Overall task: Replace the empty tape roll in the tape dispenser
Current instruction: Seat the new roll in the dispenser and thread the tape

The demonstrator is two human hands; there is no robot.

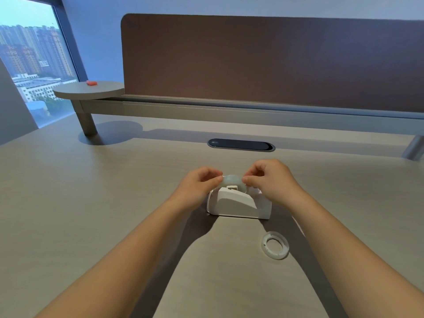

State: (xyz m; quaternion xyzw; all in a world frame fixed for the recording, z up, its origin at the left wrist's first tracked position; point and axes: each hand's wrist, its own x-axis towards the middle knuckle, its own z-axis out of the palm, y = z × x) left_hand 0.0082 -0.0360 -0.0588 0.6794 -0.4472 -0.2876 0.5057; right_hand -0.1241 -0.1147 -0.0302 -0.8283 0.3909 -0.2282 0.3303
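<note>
A white tape dispenser (236, 205) stands on the desk in the middle of the view. A pale, translucent tape roll (232, 180) sits in its top opening, partly sunk into the body. My left hand (199, 184) pinches the roll's left side with thumb and fingers. My right hand (270, 180) pinches its right side the same way. An empty white tape core (274, 245) lies flat on the desk, to the right of and nearer than the dispenser.
A dark oval cable grommet (241, 145) is set into the desk behind the dispenser. A raised shelf (91, 91) with a small red object (91, 83) and a brown divider panel (275, 60) run along the back. A window is at far left.
</note>
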